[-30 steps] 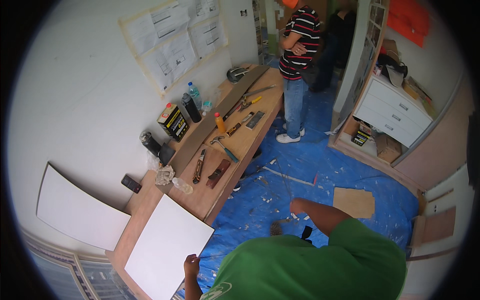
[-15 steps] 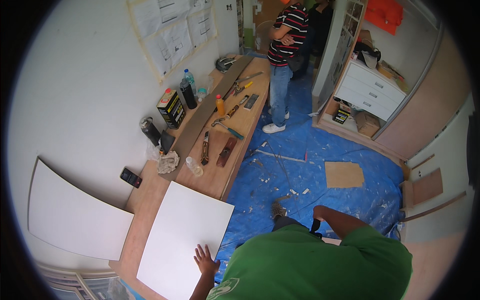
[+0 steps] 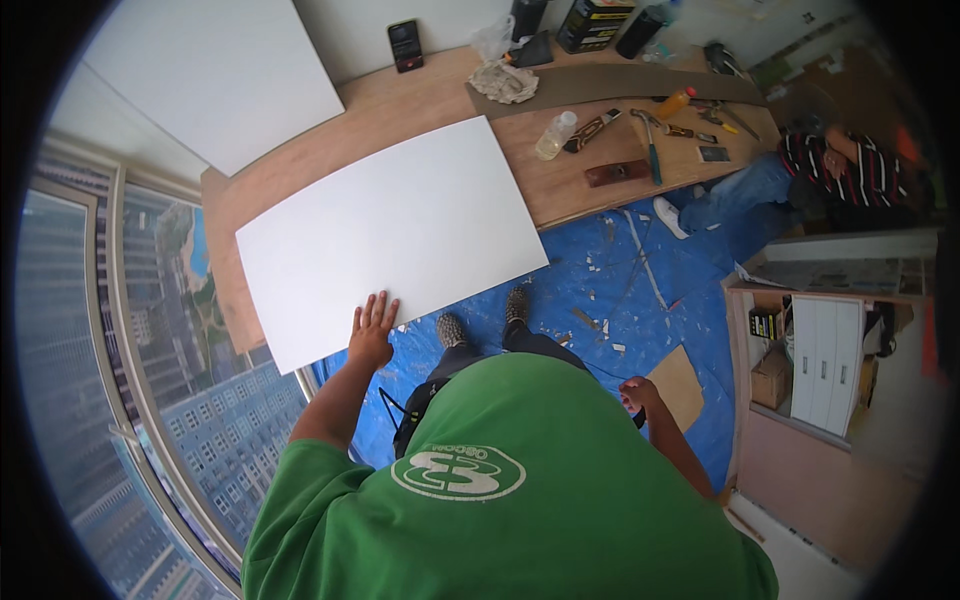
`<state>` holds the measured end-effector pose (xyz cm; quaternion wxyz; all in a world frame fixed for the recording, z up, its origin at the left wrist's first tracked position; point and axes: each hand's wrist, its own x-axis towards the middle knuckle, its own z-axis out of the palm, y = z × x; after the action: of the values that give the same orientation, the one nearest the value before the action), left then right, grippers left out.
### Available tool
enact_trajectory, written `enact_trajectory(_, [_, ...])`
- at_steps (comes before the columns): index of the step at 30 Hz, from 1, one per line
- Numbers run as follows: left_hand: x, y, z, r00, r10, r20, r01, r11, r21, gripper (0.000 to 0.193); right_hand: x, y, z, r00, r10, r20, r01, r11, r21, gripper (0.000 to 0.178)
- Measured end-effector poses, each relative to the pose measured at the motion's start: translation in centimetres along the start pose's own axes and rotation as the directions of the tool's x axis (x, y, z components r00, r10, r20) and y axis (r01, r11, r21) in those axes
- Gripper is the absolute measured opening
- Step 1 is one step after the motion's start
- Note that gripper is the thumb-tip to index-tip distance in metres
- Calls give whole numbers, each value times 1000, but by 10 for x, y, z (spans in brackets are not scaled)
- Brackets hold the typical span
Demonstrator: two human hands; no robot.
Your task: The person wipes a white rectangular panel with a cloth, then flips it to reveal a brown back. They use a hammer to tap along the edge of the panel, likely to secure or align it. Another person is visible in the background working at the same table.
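"One white panel laid flat so far?"

"Yes, on the plywood workbench, left hand on the panel's near edge, fingers apart. The second panel stands propped behind; claw hammer lies unheld."

"Right hand?"

"Can't tell whether it grips anything."

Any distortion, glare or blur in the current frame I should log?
Head view: the window frame bows near the left rim, and black vignetting rounds the corners; head view: white panel under the left hand looks bright, nearly featureless, without obvious glare; head view, upper right: the co-worker in stripes looks dim and soft.
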<state>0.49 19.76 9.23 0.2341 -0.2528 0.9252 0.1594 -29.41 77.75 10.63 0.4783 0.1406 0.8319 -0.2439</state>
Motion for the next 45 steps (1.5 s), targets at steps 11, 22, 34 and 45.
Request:
enact_trajectory(11, [-139, -30, 118, 550, -680, 485, 833, 401, -382, 76, 127, -168, -64, 943, -284, 173, 310, 940, -145, 15])
enact_trajectory(22, [-229, 133, 184, 498, -726, 475, 769, 117, -628, 68, 239, -244, -73, 755, -652, 67, 574, 609, -548, 34])
enact_trajectory(34, [-191, 50, 168, 522, -846, 105, 598, 276, -752, 46, 176, -265, -26, 927, -194, 321, 341, 793, -505, 18])
enact_trajectory(45, [-101, -136, 123, 365, -732, 575, 132, -571, -811, 70, 71, -245, 25, 974, -206, 94, 221, 955, -198, 22])
